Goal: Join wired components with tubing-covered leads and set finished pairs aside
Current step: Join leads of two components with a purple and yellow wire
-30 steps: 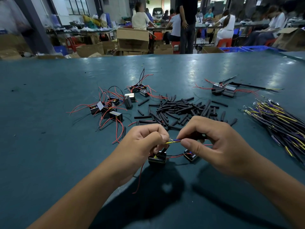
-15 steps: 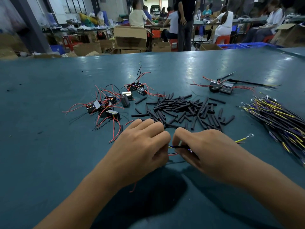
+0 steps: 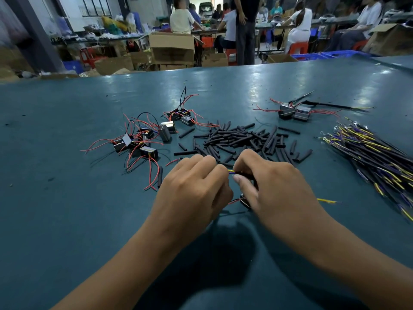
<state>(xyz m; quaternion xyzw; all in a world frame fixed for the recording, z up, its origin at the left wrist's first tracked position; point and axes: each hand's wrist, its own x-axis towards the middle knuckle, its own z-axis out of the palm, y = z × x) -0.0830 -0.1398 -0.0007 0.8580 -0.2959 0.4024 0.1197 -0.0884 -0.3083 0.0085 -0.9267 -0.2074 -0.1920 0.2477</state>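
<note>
Your left hand (image 3: 194, 189) and right hand (image 3: 274, 189) meet knuckles-up just above the table (image 3: 67, 209), both pinching the yellow-and-blue lead (image 3: 231, 171) between curled fingertips. Beyond them lies the pile of black tubing pieces (image 3: 243, 139). Farther left sit loose wired components (image 3: 145, 139), farther right a finished pair (image 3: 295, 113).

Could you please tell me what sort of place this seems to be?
Probably a small electronics assembly workshop: a pile of black tubing pieces and a bundle of wires lie on the worktable, with seated workers and cardboard boxes behind.
</note>
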